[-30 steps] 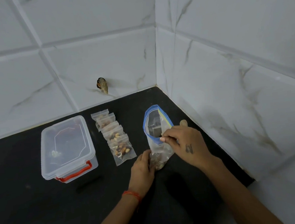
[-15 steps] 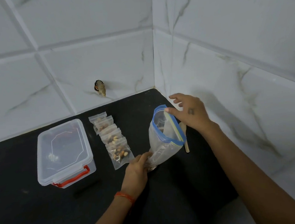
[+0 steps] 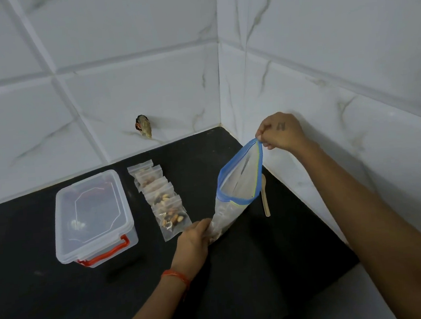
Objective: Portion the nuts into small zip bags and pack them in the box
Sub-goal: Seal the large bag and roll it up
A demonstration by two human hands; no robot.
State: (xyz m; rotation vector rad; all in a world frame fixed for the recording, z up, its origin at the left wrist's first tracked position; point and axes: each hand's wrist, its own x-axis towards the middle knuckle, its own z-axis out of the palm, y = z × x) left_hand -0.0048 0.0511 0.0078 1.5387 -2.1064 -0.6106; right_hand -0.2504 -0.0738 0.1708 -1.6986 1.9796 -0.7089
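The right hand (image 3: 279,133) is closed in a pinch on the far corner of the blue zip rim of the large zip bag (image 3: 240,189), which is drawn up and out toward the tiled wall so that its mouth gapes. The left hand (image 3: 194,239) is wrapped around the bag's bottom end, where what is left of the nuts appears to be gathered; that end is held low, just above or on the black counter (image 3: 51,300), which of the two cannot be told. The bag is thus stretched on a slant between the two hands.

Just beyond the bag, a small wooden scoop (image 3: 265,200) lies on the counter near the wall. To the left of the bag, a row of small filled bags (image 3: 163,201) lies overlapped, nuts visible through the plastic. Further left stands the clear box (image 3: 92,218), with its lid on and its red clasps (image 3: 105,255) toward the viewer.

The portioning is judged to be nearly or wholly finished, and the large bag is probably being shaken down or checked. Packing is not yet begun. For that, the large bag would need to be set aside, the box lid unclipped and lifted, and the small bags gathered and laid inside.
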